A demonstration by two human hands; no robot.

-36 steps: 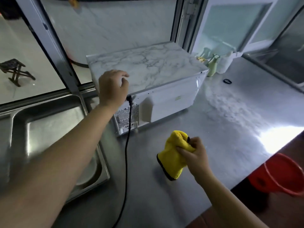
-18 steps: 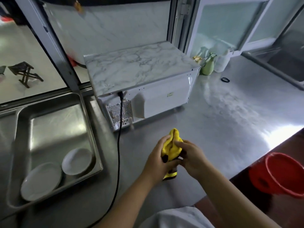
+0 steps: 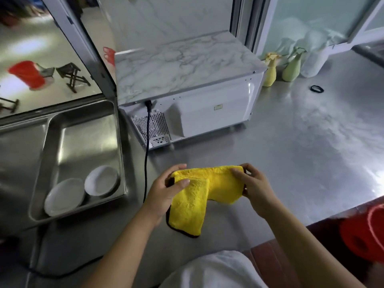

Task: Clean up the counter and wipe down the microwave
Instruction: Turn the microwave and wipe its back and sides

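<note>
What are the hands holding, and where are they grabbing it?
Both hands hold the yellow cloth. The left hand pinches its top left corner, and the right hand pinches its top right corner.

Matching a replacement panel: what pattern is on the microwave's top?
White marble with grey veining on the microwave's top, seen in the head view.

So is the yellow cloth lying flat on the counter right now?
No, the yellow cloth is held up between both hands, the left hand and right hand gripping its upper edge.
</note>
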